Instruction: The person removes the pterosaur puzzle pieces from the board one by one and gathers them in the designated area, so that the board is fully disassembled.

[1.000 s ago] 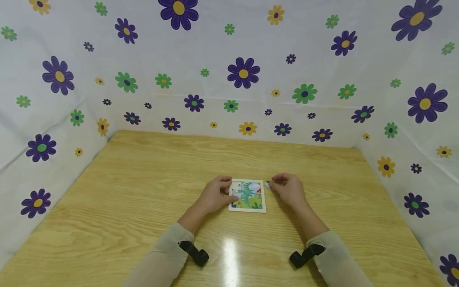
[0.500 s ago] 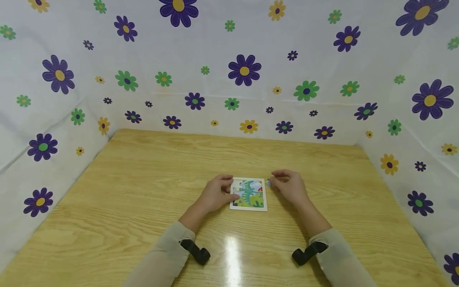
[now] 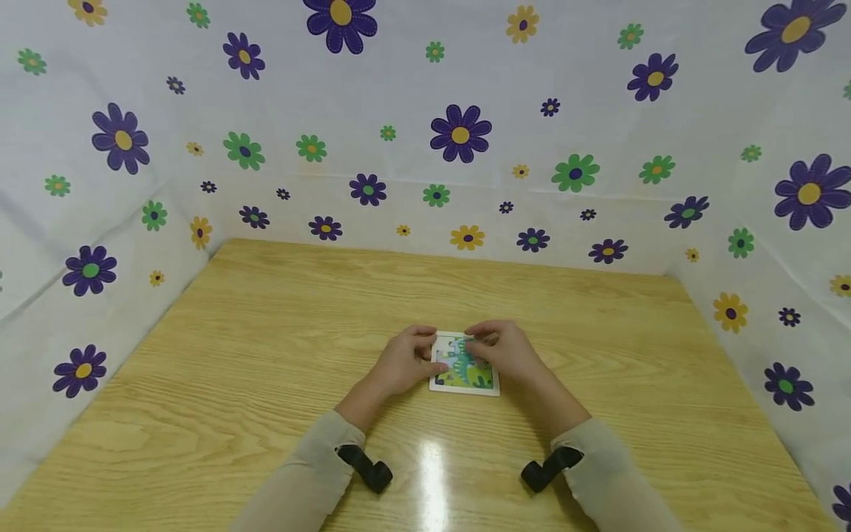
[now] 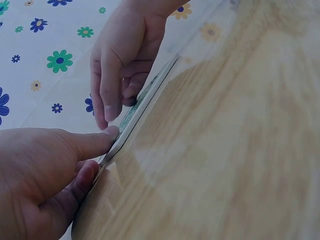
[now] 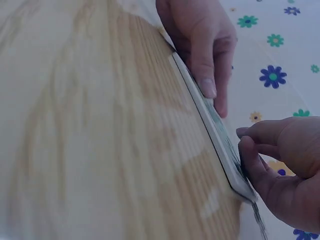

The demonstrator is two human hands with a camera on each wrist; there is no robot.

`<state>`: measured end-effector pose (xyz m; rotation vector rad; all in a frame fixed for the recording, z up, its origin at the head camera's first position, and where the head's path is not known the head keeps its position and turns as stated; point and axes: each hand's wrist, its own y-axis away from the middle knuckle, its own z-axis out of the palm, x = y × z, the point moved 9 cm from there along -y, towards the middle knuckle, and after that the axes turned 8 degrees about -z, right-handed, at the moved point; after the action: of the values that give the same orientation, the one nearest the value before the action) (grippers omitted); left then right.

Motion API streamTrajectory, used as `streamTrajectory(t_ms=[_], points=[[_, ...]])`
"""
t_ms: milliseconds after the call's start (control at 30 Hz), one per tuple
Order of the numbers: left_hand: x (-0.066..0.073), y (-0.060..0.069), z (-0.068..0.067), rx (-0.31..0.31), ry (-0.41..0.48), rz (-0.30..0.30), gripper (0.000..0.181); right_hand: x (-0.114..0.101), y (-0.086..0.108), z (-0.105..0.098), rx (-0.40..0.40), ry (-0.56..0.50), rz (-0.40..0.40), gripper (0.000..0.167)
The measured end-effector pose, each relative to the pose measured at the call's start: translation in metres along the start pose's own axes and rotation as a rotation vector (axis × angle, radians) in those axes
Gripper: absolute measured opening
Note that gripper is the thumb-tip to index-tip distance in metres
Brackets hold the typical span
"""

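A square picture puzzle in a white tray frame lies flat on the table, showing a green dinosaur. My left hand grips its left side, thumb on top and the other fingers at the edge. Over the upper right part of the picture, my right hand has thumb and index finger together. A small dark bit of a puzzle piece shows under those fingertips in the left wrist view; the rest is hidden by the fingers. The right wrist view shows the tray edge-on between both hands.
The wood-grain table extends around the puzzle on all sides. A white cloth with printed flowers walls off the back and both sides. Black camera straps sit on both wrists.
My right hand has moved left from beside the tray to over the picture, carrying the small puzzle piece. The left hand keeps its grip on the tray's left side.
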<state>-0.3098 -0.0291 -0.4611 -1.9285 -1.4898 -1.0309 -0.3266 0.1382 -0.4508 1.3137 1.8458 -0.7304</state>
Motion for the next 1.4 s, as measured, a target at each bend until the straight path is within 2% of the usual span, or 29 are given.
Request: streamTrajectory(t_ms=[267,567,833,1067,1200,1400], points=[[0.003,0.0,0.003,-0.018,0.029,0.004,0.066,-0.014,-0.009,0.016,-0.06,0.107,-0.106,0.018],[-0.001,0.002,0.001,-0.01,0.027,-0.017,0.067,-0.013,-0.009,0.023,-0.095,0.178,-0.092,0.014],[-0.004,0.004,-0.001,0.003,0.023,-0.02,0.066,-0.015,-0.007,0.024,-0.102,0.114,-0.078,0.014],[-0.004,0.002,0.0,0.003,0.023,-0.029,0.065,-0.006,-0.009,0.019,-0.117,-0.081,0.02,0.028],[-0.004,0.001,0.001,-0.004,0.033,-0.036,0.066,-0.003,-0.007,0.017,-0.128,-0.085,0.054,0.026],[0.0,0.001,0.0,0.007,0.022,-0.01,0.063,-0.008,-0.004,0.014,-0.115,-0.109,0.06,0.024]])
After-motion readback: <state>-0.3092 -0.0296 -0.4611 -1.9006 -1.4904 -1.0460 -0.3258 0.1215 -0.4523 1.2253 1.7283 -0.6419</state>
